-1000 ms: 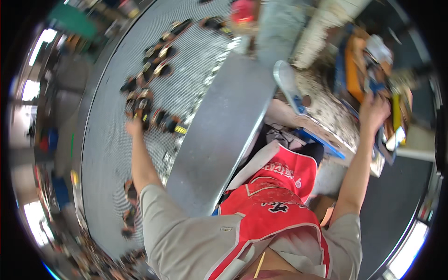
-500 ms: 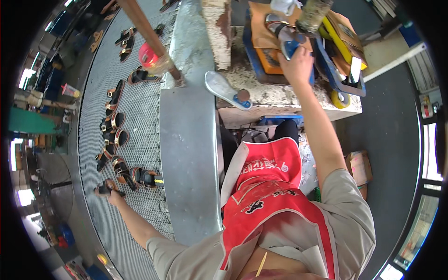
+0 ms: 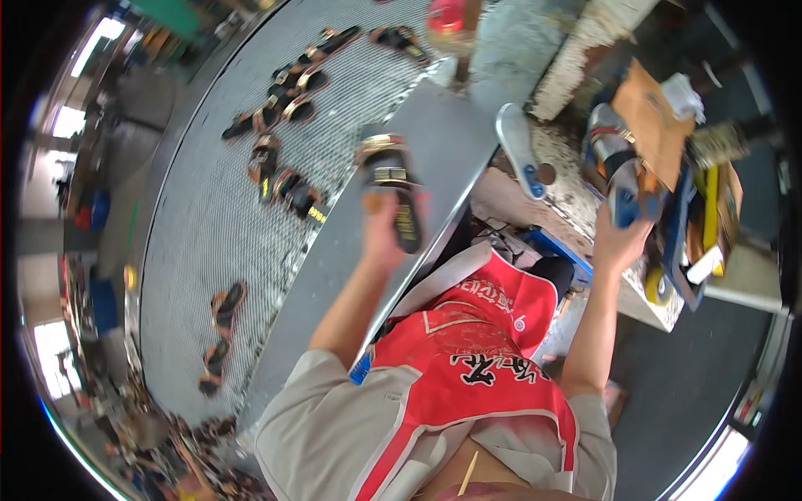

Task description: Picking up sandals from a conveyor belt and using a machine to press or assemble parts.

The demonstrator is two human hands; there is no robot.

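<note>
Sandals (image 3: 280,179) dot grey mesh belt (image 3: 200,234); left hand (image 3: 383,238) clamped on sandal (image 3: 393,188), right hand (image 3: 618,242) on tool (image 3: 622,179).

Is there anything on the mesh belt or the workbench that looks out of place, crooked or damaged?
Nothing stands out as damaged or spilled. The sandals on the mesh belt lie at mixed angles. The left hand holds a dark sandal over the grey panel; the right hand holds a blue-soled shoe at the cluttered bench.

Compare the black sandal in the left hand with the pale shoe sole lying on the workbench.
The black sandal with gold straps is dark, has straps, and is held by the left hand. The pale shoe sole with blue spots is light, bare, and lies untouched on the speckled workbench. Both are long and foot-shaped.
</note>
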